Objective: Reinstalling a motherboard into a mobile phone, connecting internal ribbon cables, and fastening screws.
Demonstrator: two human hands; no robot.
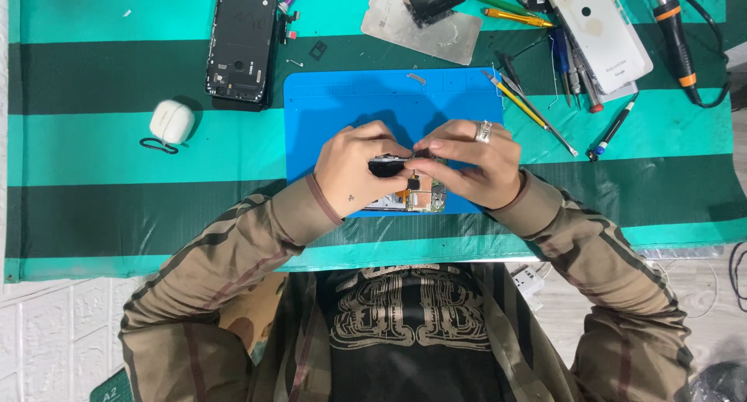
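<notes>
Both hands meet over the near edge of a blue work mat (350, 106). My left hand (354, 168) pinches a small black part (387, 166) between thumb and fingers. My right hand (471, 162), with a ring on one finger, grips the same part from the right side. Just under the hands lies a phone circuit board (424, 196) with copper and green areas and a small black module hanging from a flex strip. The fingers hide most of the black part.
A green striped cloth (117, 75) covers the table. An open black phone frame (241, 40) lies at the back left, a white earbud case (171, 122) near it. A white phone back (599, 32), metal plate (424, 28), tweezers, screwdrivers and a soldering iron (675, 40) lie at the back right.
</notes>
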